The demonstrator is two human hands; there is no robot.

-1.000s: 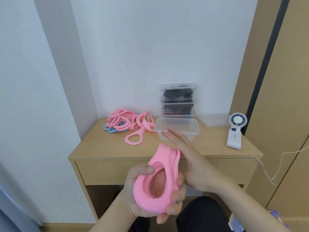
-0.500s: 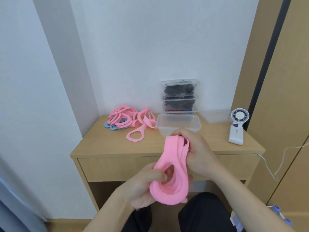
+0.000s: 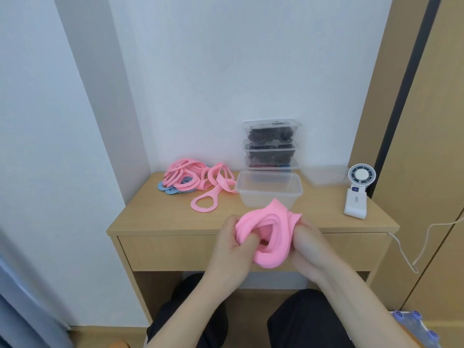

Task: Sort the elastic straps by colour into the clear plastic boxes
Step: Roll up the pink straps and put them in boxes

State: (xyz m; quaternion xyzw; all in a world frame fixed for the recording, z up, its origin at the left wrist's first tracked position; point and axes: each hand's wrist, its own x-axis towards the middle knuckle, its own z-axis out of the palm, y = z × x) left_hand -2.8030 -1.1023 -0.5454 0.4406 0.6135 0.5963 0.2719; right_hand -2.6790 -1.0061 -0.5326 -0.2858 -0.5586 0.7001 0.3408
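We look down at a person's two bare hands holding a folded bundle of pink elastic straps [image 3: 268, 229] in the air, in front of the near edge of a small light-wood table [image 3: 163, 217] and just nearer than the boxes; the left hand [image 3: 231, 249] grips the bundle's left side with its thumb curled into the central loop, and the right hand [image 3: 308, 249] clasps the right side; most of the fingers of both hands are hidden behind the pink folds, so we cannot count the straps in the bundle; at the bottom right corner a lilac and blue object [image 3: 416, 327] is cut off by the frame and we cannot tell what it is; a stack of three lidded clear plastic boxes [image 3: 271, 144] stands against the white wall, the upper two filled with dark items too blurred to name, the lowest showing only slivers of red and blue; in front of the stack sits an open clear plastic box [image 3: 270, 188], with nothing visible inside; to its right lies another shallow clear plastic piece [image 3: 324, 175], box or lid we cannot say; at the table's back left, a heap of pink loop straps [image 3: 185, 174] lies over a few blue straps [image 3: 163, 187], mostly covered; one single pink loop strap [image 3: 204, 200] trails from the heap toward the open box; a small white handheld fan [image 3: 357, 194] stands on the right of the table, near a thin white cable [image 3: 411, 247].
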